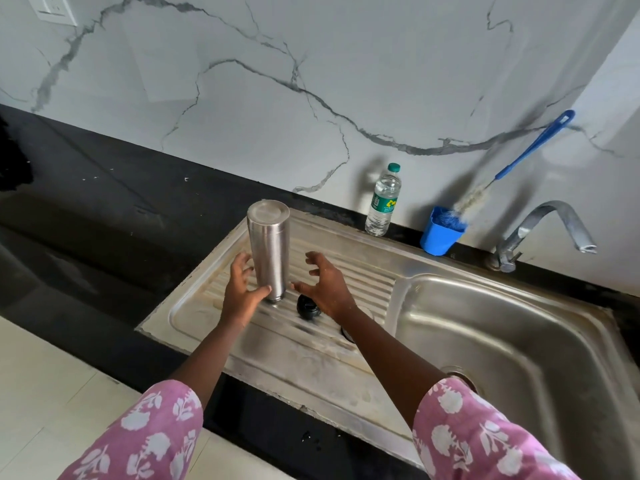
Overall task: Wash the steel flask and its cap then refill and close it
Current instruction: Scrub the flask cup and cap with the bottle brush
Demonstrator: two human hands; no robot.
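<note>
The steel flask (pixel 269 251) stands on the sink (pixel 311 368). Left hand (pixel 242 292) fingers hug it low; right hand (pixel 327 289) fingers spread wide, holding nothing (black cap (pixel 307 307) lies under).

Your steel flask (pixel 269 251) stands upright on the ribbed drainboard (pixel 363 282), narrower end down. Your left hand (pixel 240 292) curls round its lower part, thumb on the front, fingers at its left side. Your right hand (pixel 327 285) hovers just beside it, fingers spread and touching nothing. Below that palm lies the black cap (pixel 307 307) on the ribs, near the flask's foot. Along the marble wall stand a plastic water bottle (pixel 383 202) and a blue cup (pixel 440 233) – a blue-handled brush (pixel 533 147) leans out of it – with the tap (pixel 543 226) over the basin (pixel 502 323).
</note>
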